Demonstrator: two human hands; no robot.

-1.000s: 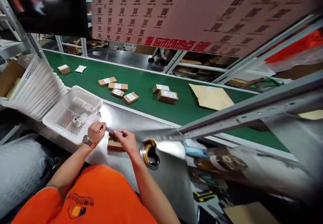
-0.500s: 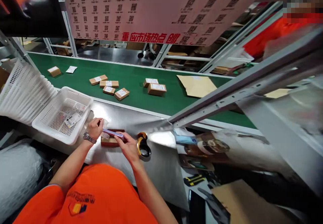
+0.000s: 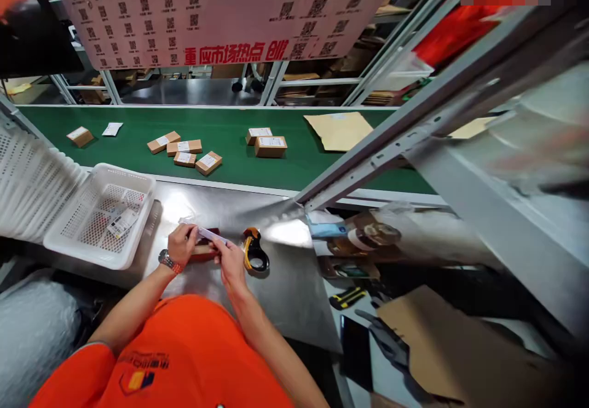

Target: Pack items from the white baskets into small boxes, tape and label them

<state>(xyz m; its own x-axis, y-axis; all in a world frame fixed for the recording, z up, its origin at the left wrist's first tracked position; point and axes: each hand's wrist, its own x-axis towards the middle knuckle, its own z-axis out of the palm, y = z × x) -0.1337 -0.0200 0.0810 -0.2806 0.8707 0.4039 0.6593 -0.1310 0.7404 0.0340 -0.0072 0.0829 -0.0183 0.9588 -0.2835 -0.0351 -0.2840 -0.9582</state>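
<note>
You have a thin, pale lilac piece (image 3: 211, 235) stretched between your two hands, a little left of centre in the lower half of the frame; your right hand (image 3: 232, 264) is clamped on its right end, thumb and fingers together on it; your left hand (image 3: 182, 243) is at its left end with the fingers curled and bunched close, though you cannot tell from this view how firmly they pinch it. Just below the piece, partly hidden by your hands, sits a small brown box (image 3: 205, 254) on the metal table (image 3: 294, 297); your left wrist wears a watch (image 3: 170, 262); just right of your right hand lies a yellow and black tape dispenser (image 3: 252, 250).

To the left of your hands stands a white basket (image 3: 145, 202) with a labelled packet (image 3: 123, 223) in it; at the left edge rises a stack of white baskets (image 3: 34, 181); bubble wrap (image 3: 37, 334) fills the lower left corner. Across the middle of the frame runs the green belt (image 3: 230, 172), bearing small labelled cartons (image 3: 208, 163) and, right of centre, a flat tan envelope (image 3: 339, 130); above it hangs a pink board (image 3: 239, 15) of printed codes. At lower right lie a yellow and black cutter (image 3: 347, 297), a dark flat slab (image 3: 356, 351) and a cardboard sheet (image 3: 437, 346).
</note>
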